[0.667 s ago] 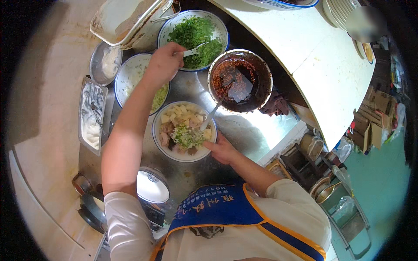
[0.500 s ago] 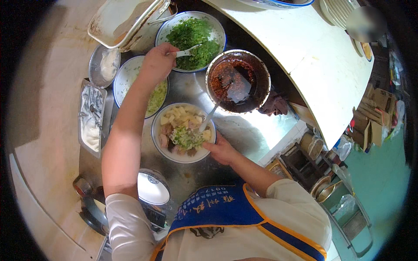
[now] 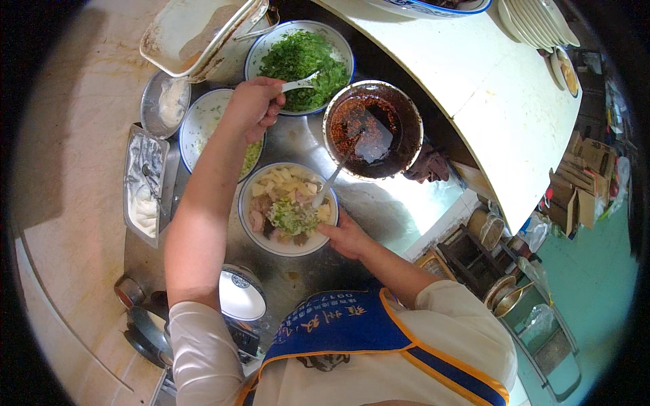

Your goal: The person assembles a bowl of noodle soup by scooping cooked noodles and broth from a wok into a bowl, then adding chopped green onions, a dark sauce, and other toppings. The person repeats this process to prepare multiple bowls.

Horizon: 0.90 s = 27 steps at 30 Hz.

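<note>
Metal worktop [image 3: 389, 210] beneath both hands, with a pale counter [image 3: 501, 101] beyond and to the right of them. Left hand [image 3: 259, 109]: fingers closed on the handle of a white spoon [image 3: 298, 85], whose bowl lies over chopped greens [image 3: 294, 57] in the greens bowl [image 3: 340, 47] just beyond; gripping the handle's end presumably spares the fingers contact with the food. Right hand [image 3: 345, 237]: clamped on the rim of the mixed-food bowl [image 3: 291, 252], immediately to its left, thumb uppermost and other fingers partly hidden, apparently to steady it. A second spoon [image 3: 326, 190] leans in this bowl, handle directed away from the right hand. Ahead of the right hand stands one pot of dark red oil [image 3: 411, 142]; below the left wrist, one bowl of pale green pieces [image 3: 195, 122]; left of that hand, one metal bowl [image 3: 150, 111] and one metal tray [image 3: 154, 235], both holding white matter. Count around the hands: three blue-rimmed bowls in use, two white spoons. Close grouping probably shortens each reach.
</note>
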### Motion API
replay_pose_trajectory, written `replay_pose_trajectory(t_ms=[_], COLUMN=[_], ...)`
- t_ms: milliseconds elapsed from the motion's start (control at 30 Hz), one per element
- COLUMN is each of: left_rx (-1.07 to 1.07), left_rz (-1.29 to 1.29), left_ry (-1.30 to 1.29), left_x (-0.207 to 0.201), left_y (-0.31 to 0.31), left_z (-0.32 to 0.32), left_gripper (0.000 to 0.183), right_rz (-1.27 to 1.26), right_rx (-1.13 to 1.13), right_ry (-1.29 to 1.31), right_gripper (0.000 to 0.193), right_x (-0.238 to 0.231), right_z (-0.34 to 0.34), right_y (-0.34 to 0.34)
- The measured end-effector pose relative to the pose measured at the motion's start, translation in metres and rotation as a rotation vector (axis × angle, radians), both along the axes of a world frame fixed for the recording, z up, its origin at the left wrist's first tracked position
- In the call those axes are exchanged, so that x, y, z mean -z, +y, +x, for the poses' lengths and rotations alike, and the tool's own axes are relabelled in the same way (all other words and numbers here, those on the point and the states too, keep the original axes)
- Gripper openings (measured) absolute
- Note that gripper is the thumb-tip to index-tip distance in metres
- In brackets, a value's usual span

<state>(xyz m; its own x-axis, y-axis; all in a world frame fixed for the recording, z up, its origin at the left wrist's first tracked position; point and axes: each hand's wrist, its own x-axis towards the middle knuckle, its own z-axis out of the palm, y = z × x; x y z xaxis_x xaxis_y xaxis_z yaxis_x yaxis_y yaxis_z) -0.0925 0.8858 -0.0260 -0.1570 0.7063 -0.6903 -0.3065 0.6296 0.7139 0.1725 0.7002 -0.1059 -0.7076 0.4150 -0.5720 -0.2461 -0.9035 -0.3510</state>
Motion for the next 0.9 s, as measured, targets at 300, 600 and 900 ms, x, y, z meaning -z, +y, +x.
replay_pose_trajectory(t_ms=[300,600,900], left_rx=[-0.071,0.735,-0.009], left_rz=[0.075,0.822,0.517], left_ry=[0.114,1.59,1.264], left_x=[-0.001,0.009,0.012], left_y=[-0.007,-0.038,-0.081], left_z=[-0.012,-0.013,-0.041], left_gripper=[0.019,0.043,0.021], right_rz=[-0.059,-0.094,-0.071], right_rx=[-0.006,-0.046,-0.013], right_ry=[-0.027,-0.128,-0.076], right_gripper=[0.079,0.069,0.074], right_x=[-0.004,-0.004,0.002], right_z=[0.0,0.002,0.003], right_y=[0.001,0.0,-0.003])
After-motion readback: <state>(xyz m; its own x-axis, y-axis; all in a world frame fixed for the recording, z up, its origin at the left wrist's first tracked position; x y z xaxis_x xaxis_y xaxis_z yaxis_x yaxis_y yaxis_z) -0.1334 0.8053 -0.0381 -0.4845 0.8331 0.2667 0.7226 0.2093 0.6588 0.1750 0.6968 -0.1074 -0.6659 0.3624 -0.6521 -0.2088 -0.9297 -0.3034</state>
